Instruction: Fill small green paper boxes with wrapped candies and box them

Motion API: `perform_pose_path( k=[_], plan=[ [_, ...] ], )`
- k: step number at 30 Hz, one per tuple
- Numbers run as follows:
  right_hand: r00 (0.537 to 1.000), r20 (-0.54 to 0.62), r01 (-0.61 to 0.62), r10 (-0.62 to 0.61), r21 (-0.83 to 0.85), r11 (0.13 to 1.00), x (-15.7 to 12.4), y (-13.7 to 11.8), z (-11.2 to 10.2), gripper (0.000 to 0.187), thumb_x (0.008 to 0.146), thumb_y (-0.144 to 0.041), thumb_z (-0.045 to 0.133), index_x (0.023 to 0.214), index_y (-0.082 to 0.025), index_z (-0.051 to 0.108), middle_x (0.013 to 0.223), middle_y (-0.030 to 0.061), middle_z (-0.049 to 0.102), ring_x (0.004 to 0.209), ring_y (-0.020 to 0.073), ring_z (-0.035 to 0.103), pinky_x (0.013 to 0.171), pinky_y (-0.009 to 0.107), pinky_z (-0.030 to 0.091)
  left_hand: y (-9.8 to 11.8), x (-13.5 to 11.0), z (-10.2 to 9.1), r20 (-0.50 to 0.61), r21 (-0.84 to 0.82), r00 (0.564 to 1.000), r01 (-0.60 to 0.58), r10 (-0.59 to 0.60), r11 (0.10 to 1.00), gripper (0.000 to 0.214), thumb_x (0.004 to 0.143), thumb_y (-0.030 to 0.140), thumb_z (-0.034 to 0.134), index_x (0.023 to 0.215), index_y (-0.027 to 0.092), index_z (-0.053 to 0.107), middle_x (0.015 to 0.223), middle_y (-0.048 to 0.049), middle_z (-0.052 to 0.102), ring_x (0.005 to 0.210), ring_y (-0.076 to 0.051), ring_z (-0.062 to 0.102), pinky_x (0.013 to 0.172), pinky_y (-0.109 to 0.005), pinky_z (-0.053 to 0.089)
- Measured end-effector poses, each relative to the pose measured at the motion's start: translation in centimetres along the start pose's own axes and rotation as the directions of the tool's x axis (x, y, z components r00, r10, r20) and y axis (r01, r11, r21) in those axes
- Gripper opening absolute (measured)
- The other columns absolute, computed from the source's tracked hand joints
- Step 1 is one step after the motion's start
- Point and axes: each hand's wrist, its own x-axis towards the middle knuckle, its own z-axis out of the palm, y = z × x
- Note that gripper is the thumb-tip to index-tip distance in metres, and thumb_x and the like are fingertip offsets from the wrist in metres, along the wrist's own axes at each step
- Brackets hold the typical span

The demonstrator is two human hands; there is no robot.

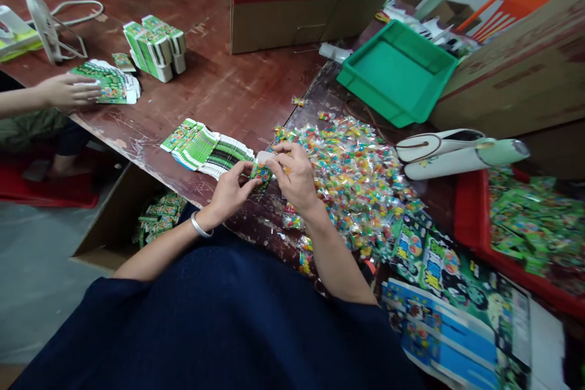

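Note:
My left hand (232,194), with a silver bangle at its wrist, grips a small green printed carton (262,174) between thumb and fingers. Bent over the carton's white top end is my right hand (296,175), its fingers closed at the flap; a bit of orange shows among them, too small to name. Just left of the carton lies a row of flattened green and white cartons (208,149), overlapping one another. To the right spreads a heap of clear-wrapped colourful candies (356,177), partly behind my right hand.
A co-worker's hand (68,91) rests by fanned cartons (109,82). Stacked cartons (155,49) and a large cardboard box (311,6) stand at the back. Right are a green tray (397,73), white handheld device (457,152), red bin (470,213) and printed packaging (439,268). Below sits an open box (105,219).

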Motion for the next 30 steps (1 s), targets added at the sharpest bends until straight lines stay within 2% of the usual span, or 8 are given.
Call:
perform_pose_path(
  k=[3,7,12,16,20,23,26,30],
  plan=[
    [0.992,0.127,0.000,-0.018,0.140,0.990,-0.1,0.8,-0.5,0.041,0.106,-0.054,0.051,0.088,-0.026,0.075,0.122,0.0093,0.069,0.120,0.0269,0.064,0.109,0.049,0.051,0.0,-0.3,0.0,-0.019,-0.068,1.000,0.004,-0.005,0.998,0.051,0.085,0.034,0.080,0.131,0.025,0.058,0.096,-0.0052,0.068,0.086,-0.021,0.070,0.078,-0.037,0.061],
    [0.953,0.299,-0.149,0.059,0.288,0.946,-0.7,1.5,-0.5,0.049,0.100,-0.066,0.055,0.077,-0.024,0.070,0.086,0.0041,0.068,0.087,0.0215,0.067,0.092,0.043,0.058,0.6,-0.5,0.1,0.026,-0.086,0.999,-0.017,0.019,0.996,0.048,0.091,0.034,0.075,0.135,0.026,0.059,0.092,-0.0032,0.065,0.078,-0.018,0.068,0.076,-0.035,0.060],
    [0.951,0.126,-0.305,0.282,0.532,0.790,-2.5,1.2,0.9,0.050,0.086,-0.063,0.076,0.119,-0.028,0.067,0.110,0.0059,0.076,0.096,0.0227,0.075,0.086,0.039,0.063,1.5,0.1,-0.1,0.062,-0.149,0.998,0.010,0.000,0.989,0.047,0.091,0.036,0.075,0.135,0.028,0.060,0.096,-0.0043,0.064,0.080,-0.019,0.066,0.072,-0.033,0.059],
    [0.933,0.041,-0.322,0.358,0.539,0.778,-3.9,0.9,2.6,0.041,0.088,-0.060,0.074,0.110,-0.026,0.071,0.102,0.0068,0.078,0.094,0.0249,0.077,0.086,0.041,0.064,1.3,0.1,-0.2,0.120,-0.154,0.993,0.015,0.004,0.988,0.034,0.090,0.039,0.075,0.119,0.026,0.063,0.096,-0.0047,0.063,0.084,-0.020,0.062,0.072,-0.032,0.057],
    [0.952,-0.083,-0.217,0.295,0.499,0.839,-4.3,0.8,3.3,0.027,0.094,-0.050,0.071,0.089,-0.024,0.071,0.111,0.0084,0.076,0.102,0.0248,0.075,0.094,0.041,0.061,0.9,0.1,0.2,0.140,-0.191,0.990,0.001,0.026,0.982,0.031,0.087,0.039,0.078,0.108,0.024,0.060,0.099,-0.0041,0.060,0.088,-0.019,0.059,0.072,-0.028,0.055],
    [0.944,-0.152,-0.162,0.294,0.561,0.812,-3.9,0.4,3.4,0.025,0.092,-0.050,0.075,0.097,-0.026,0.067,0.108,0.0062,0.076,0.102,0.0224,0.075,0.094,0.039,0.061,0.7,0.2,0.6,0.122,-0.296,0.992,0.018,0.020,0.955,0.039,0.084,0.037,0.082,0.108,0.025,0.054,0.097,-0.0013,0.055,0.084,-0.015,0.058,0.067,-0.023,0.053],
    [0.939,-0.131,-0.158,0.319,0.659,0.736,-3.2,0.2,3.0,0.035,0.086,-0.053,0.082,0.100,-0.027,0.064,0.094,0.0015,0.076,0.088,0.0187,0.074,0.082,0.034,0.061,0.7,0.3,0.7,0.109,-0.358,0.994,0.022,0.019,0.934,0.046,0.082,0.036,0.086,0.107,0.025,0.049,0.095,0.0010,0.053,0.080,-0.012,0.058,0.065,-0.020,0.051],
    [0.948,0.038,-0.265,0.316,0.646,0.716,-2.2,0.3,1.9,0.035,0.080,-0.054,0.087,0.084,-0.025,0.068,0.088,0.0015,0.075,0.082,0.0174,0.070,0.074,0.032,0.058,0.7,0.1,0.4,0.065,-0.257,0.996,-0.040,0.058,0.966,0.041,0.084,0.028,0.083,0.110,0.024,0.051,0.099,-0.0002,0.053,0.083,-0.012,0.059,0.067,-0.020,0.053]
  ],
)
